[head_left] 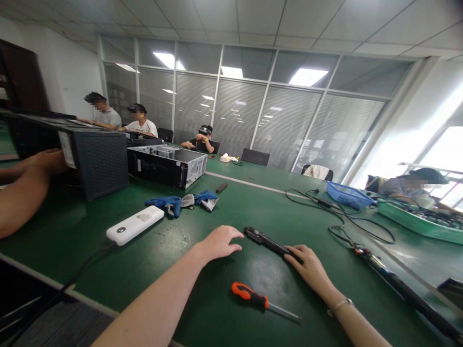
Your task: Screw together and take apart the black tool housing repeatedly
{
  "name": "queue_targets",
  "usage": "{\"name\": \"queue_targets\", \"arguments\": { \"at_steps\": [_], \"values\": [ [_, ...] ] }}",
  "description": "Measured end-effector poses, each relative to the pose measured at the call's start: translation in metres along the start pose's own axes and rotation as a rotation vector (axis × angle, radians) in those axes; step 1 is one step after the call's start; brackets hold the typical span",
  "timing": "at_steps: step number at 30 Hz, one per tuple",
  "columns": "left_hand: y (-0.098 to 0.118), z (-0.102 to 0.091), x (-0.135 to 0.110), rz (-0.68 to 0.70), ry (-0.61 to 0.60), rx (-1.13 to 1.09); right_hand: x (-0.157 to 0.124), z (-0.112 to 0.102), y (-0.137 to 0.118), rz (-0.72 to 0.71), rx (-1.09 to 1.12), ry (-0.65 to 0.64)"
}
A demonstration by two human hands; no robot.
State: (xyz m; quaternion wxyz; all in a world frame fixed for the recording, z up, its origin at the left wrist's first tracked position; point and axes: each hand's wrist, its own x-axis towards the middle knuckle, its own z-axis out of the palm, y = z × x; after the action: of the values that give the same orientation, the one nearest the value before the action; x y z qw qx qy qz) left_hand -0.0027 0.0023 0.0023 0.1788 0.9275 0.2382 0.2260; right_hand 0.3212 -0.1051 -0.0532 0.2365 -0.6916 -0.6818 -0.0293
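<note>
Head view: a slim black bar (267, 242) lies on the table (253, 207), probably stiff and light, best held mid-length. Right grip (307, 264) touches 1 end, how closed I cannot tell; left grip (219, 243) gapes, empty, near the other.

The left hand (221, 242) gapes loosely while the right hand (308, 266) curls inward.

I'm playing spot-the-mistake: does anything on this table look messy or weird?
The blue gloves lie crumpled near the white box, and the black cables at right sprawl in loose loops, so both look untidy. I see no clear spill or damage.
</note>
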Motion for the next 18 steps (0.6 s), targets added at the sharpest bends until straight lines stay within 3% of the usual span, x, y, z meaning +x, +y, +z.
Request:
{"name": "queue_targets", "arguments": {
  "at_steps": [3, 6, 12, 15, 18],
  "values": [
    [-0.003, 0.000, 0.000, 0.018, 0.024, 0.022, -0.002, -0.005, -0.032, -0.071, 0.101, -0.114],
    [-0.004, -0.002, -0.002, -0.037, -0.040, 0.064, -0.009, -0.014, -0.050, -0.122, 0.169, -0.219],
    [0.003, -0.011, -0.002, -0.029, -0.275, 0.025, -0.011, -0.025, -0.047, -0.155, 0.252, -0.360],
    [0.005, -0.014, -0.001, -0.017, -0.290, 0.020, -0.005, -0.030, -0.018, -0.095, 0.201, -0.251],
    [0.004, -0.013, -0.001, -0.016, -0.286, 0.021, -0.011, -0.041, 0.041, 0.087, -0.092, 0.081]
  ]
}}
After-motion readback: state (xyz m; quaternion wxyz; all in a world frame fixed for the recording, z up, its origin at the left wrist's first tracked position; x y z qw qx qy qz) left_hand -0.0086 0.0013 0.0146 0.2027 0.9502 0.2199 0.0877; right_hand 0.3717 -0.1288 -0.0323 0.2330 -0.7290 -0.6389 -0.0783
